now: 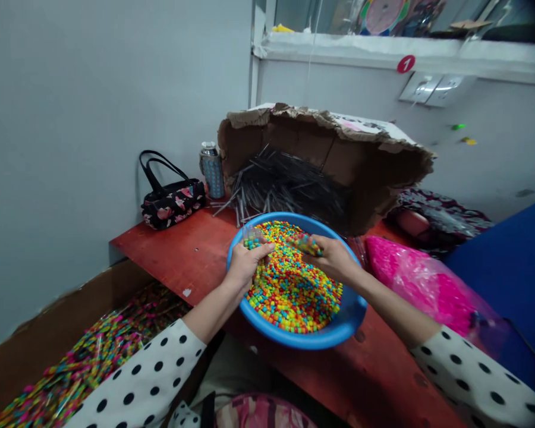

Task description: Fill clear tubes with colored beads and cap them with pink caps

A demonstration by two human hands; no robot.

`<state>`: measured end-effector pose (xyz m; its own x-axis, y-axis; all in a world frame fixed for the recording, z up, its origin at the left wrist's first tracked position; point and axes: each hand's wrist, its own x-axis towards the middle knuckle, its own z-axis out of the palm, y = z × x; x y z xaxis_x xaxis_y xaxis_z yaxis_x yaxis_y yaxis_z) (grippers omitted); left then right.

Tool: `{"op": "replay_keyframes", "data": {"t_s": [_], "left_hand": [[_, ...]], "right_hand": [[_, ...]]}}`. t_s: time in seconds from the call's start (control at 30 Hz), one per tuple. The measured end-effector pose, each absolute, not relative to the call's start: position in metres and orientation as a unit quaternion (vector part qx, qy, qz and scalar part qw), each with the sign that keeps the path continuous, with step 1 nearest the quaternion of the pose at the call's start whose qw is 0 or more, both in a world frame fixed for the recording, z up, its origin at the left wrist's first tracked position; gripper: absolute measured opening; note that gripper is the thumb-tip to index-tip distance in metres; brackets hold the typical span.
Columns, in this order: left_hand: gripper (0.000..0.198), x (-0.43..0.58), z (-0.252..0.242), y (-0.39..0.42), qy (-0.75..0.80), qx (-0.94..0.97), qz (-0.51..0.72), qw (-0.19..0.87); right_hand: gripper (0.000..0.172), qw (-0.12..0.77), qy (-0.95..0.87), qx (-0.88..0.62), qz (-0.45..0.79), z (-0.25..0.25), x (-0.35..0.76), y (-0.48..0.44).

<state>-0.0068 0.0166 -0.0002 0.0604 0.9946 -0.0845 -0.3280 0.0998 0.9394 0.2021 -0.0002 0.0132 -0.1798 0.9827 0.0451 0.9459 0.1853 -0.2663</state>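
Observation:
A blue basin (289, 342) holds a heap of small red, yellow, green and blue pellets (294, 291), like candies or beads. Over its left side, my left hand (245, 261) is closed on a clear plastic piece (252, 235) with coloured pellets inside; its exact shape is hard to make out. My right hand (334, 258) is above the right part of the heap, fingers pointing left and curled round a clump of coloured pellets (308, 245). Blur hides whether these are in clear plastic too. The two hands are apart.
Behind the basin, a torn cardboard box (361, 172) lies open with many thin clear tubes (289, 178). The red table (169, 255) also bears a floral handbag (173, 202), a flask (212, 172) and a bag of pink pieces (423, 279). Lower left, a carton (129, 276) holds filled colourful tubes (93, 362).

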Motion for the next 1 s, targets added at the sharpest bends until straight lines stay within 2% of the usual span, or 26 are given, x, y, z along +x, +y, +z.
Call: {"op": "replay_keyframes", "data": {"t_s": [0.13,0.3,0.37,0.43,0.5,0.8,0.9,1.0], "left_hand": [[0.029,-0.006,-0.001,0.017,0.415,0.407,0.542,0.607],[0.027,-0.006,0.0,0.016,0.41,0.407,0.521,0.628],[0.028,-0.007,0.001,0.015,0.404,0.4,0.511,0.645],[0.029,-0.007,0.002,0.015,0.394,0.394,0.506,0.658],[0.029,-0.007,0.002,0.014,0.383,0.392,0.5,0.67],[0.029,-0.004,0.004,0.012,0.361,0.389,0.494,0.689],[0.029,-0.006,0.002,0.014,0.384,0.372,0.515,0.67],[0.031,-0.007,0.0,0.016,0.407,0.362,0.509,0.666]], "right_hand": [[0.016,0.164,-0.708,-0.664,0.176,0.005,0.202,0.0],[0.027,0.389,-0.522,-0.512,0.56,0.001,0.19,0.0],[0.034,0.433,-0.434,-0.454,0.647,0.0,0.182,-0.001],[0.043,0.445,-0.396,-0.437,0.674,0.0,0.173,-0.002],[0.049,0.441,-0.39,-0.439,0.679,0.001,0.166,-0.004],[0.042,0.409,-0.443,-0.473,0.642,0.003,0.149,-0.002],[0.036,0.363,-0.555,-0.536,0.522,0.017,0.164,-0.002],[0.028,0.286,-0.67,-0.612,0.308,0.042,0.198,-0.017]]}}
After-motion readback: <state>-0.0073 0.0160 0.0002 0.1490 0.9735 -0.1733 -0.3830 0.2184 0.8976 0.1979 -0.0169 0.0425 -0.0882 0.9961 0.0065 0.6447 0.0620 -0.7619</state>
